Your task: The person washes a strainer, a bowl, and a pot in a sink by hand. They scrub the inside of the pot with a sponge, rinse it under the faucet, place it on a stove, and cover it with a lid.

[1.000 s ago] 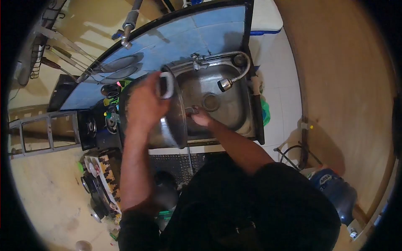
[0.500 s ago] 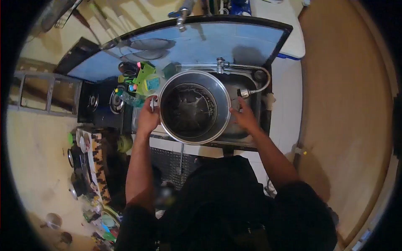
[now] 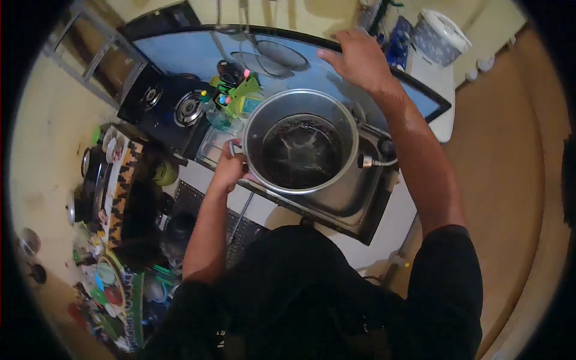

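Observation:
A large round metal pot (image 3: 305,144) with dark liquid inside rests over the sink (image 3: 354,195). My left hand (image 3: 230,170) is closed round the handle on the pot's left side. Beyond the pot, my right hand (image 3: 360,58) is raised at the top edge of the blue backsplash, away from the pot. Its thumb stands apart from the fingers, and part of the fingers' far side is hidden. The sink's hose spout (image 3: 371,161) lies just right of the pot.
A two-burner stove (image 3: 190,108) is at the left, with a green caddy (image 3: 242,87) and a bottle (image 3: 216,117) beside the sink. A patterned container (image 3: 441,37) stands on the white surface at the upper right. Strainers (image 3: 281,55) hang at the backsplash.
My right hand has left the pot's right rim and moved up to the backsplash's top edge. My left hand is still at the handle. The view has turned and shifted.

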Demonstrator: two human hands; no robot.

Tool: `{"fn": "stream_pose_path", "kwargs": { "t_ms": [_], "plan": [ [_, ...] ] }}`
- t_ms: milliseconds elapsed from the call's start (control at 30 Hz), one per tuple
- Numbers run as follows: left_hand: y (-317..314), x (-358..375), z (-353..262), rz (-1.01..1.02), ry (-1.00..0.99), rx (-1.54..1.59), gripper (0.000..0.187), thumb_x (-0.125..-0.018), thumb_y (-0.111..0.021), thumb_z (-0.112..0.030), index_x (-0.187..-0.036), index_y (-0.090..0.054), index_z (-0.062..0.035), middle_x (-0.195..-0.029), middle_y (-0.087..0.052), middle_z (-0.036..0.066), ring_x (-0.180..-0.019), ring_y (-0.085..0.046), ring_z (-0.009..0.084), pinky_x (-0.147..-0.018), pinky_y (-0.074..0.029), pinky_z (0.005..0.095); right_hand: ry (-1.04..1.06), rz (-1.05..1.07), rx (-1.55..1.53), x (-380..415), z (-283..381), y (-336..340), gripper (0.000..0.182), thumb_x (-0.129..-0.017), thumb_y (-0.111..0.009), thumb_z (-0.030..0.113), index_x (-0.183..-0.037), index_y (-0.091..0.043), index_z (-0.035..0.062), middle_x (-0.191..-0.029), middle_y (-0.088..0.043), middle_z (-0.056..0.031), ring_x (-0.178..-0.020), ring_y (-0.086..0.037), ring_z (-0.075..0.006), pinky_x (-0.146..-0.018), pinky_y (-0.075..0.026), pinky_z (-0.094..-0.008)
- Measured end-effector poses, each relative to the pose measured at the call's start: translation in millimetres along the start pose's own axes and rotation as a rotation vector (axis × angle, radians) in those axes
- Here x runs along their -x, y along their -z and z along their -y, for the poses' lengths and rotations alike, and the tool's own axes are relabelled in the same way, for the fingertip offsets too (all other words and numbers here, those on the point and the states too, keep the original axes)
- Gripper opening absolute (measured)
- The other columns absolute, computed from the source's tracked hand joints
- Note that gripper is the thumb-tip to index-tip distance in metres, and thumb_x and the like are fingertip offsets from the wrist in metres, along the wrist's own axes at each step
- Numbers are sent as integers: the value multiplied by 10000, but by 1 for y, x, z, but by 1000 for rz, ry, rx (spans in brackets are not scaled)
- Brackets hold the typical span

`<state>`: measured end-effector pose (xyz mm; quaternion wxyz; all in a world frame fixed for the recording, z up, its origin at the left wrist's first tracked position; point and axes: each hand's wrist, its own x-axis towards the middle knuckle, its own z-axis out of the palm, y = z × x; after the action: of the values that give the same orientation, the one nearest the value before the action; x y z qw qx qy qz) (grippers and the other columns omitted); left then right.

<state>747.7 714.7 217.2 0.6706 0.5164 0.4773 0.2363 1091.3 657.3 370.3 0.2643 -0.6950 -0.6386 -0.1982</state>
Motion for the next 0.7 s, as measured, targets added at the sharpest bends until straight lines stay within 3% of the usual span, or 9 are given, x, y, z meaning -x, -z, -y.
{"fn": "stream_pose_path", "kwargs": {
  "t_ms": [67,133,233,367,467,533,600,667,700],
  "plan": [
    [-5,7,3,51,50,73,489,-840,-462,1,-1297,-332,-115,-1006,-586,173,-687,-662,270,-510,-583,400,65,100,82,-3,0,-14,318,-812,-708,289,-976,-632,28,-971,-616,-172,-911,-572,-378,-792,-457,-460],
    [-9,13,6,33,65,137,506,-835,-461,10,-1302,-320,-123,-1006,-584,170,-676,-656,264,-510,-585,398,60,-96,78,0,-5,-25,209,-775,-727,217,-864,-645,47,-898,-615,-152,-833,-570,-346,-753,-457,-448],
    [-23,19,9,22,103,172,550,-824,-449,33,-1319,-285,-143,-1008,-573,158,-649,-638,245,-504,-591,395,61,-157,-47,-7,-6,-33,153,-737,-741,156,-811,-648,61,-855,-618,-151,-798,-564,-347,-747,-460,-442],
    [-46,29,1,29,22,208,574,-818,-452,36,-1318,-269,-177,-990,-564,156,-668,-637,243,-480,-585,390,73,23,-139,-19,-2,-28,138,-773,-734,142,-869,-659,76,-814,-624,-125,-789,-592,-277,-736,-473,-364],
    [-57,24,2,57,64,252,561,-821,-460,36,-1301,-275,-186,-980,-568,162,-685,-641,244,-478,-583,390,-188,-60,-376,-2,5,-13,133,-814,-724,138,-916,-665,77,-833,-645,-73,-787,-600,-171,-733,-473,-285],
    [-64,26,0,61,58,271,540,-830,-460,36,-1286,-269,-183,-984,-575,171,-697,-648,253,-484,-578,386,-274,-341,-616,23,13,2,148,-850,-704,142,-961,-667,53,-833,-651,-35,-780,-584,-103,-734,-469,-253],
    [-70,31,-2,63,58,314,533,-838,-452,37,-1282,-254,-179,-1004,-577,174,-704,-656,266,-487,-570,383,-283,-292,-531,74,-14,-34,133,-845,-664,108,-963,-667,47,-849,-684,-90,-776,-637,-153,-725,-496,-310],
    [-72,28,4,67,39,339,532,-841,-444,38,-1282,-242,-178,-1012,-580,183,-688,-661,274,-488,-564,383,-378,305,-634,109,-10,-51,201,-832,-682,175,-983,-670,44,-877,-688,-137,-841,-662,-224,-756,-508,-345],
    [-72,32,0,90,66,353,536,-841,-441,41,-1285,-236,-180,-1015,-575,194,-680,-660,277,-488,-564,388,-383,307,-632,112,-12,-55,201,-832,-682,175,-983,-670,44,-877,-688,-137,-841,-662,-224,-756,-508,-345]
  ]
}}
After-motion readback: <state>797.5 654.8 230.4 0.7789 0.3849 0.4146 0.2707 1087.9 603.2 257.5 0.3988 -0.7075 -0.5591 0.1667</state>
